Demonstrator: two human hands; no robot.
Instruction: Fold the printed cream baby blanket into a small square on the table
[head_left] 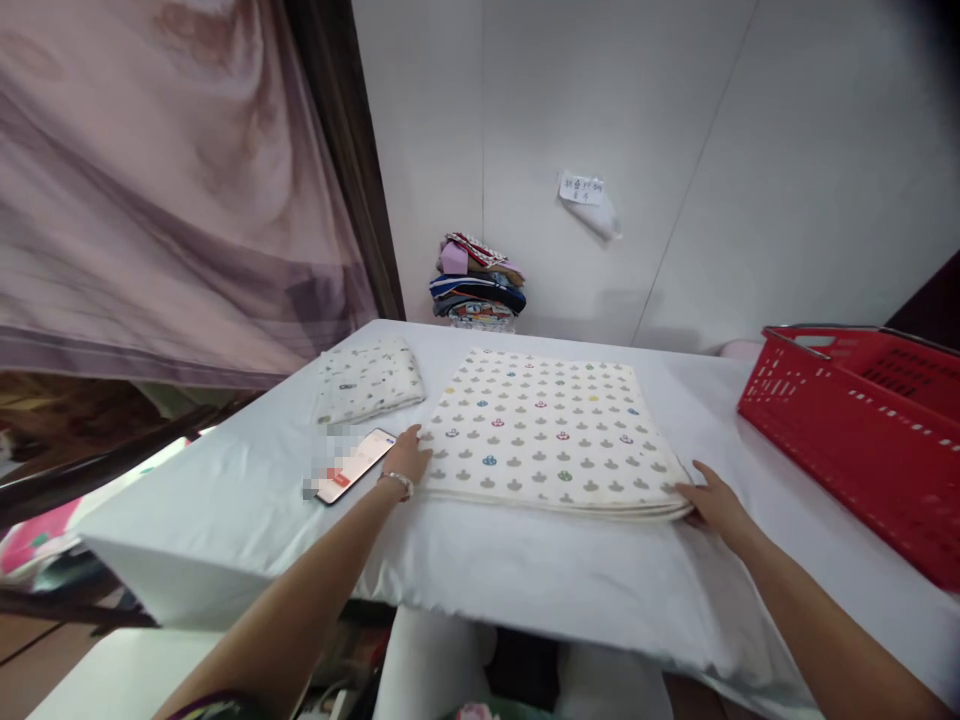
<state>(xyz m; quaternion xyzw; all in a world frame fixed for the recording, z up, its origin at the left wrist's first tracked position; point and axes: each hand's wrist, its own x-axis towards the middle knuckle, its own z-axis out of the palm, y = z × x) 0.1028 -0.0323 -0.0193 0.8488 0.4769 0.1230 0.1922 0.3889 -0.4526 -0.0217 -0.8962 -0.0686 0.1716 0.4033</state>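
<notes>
1. Pale wall [600,90] backs our white-covered table [585,570]; a red basket [847,440] stands at right.
2. We have a folded patterned fabric [540,430] lying mid-table.
3. Our left hand [407,458], slightly curled, touches its left edge; our right hand [716,503], partly spread, meets its near right corner. We cannot tell whether either grips.
4. Handwriting on the wall note [583,188] is too small for us to read.

One head-worn camera is looking forward and down from the near side of the white-draped table [225,510], facing the pale panelled wall [555,100]; it is viewing the folded printed cloth [551,440] from nearby, the wall from farther off.
</notes>
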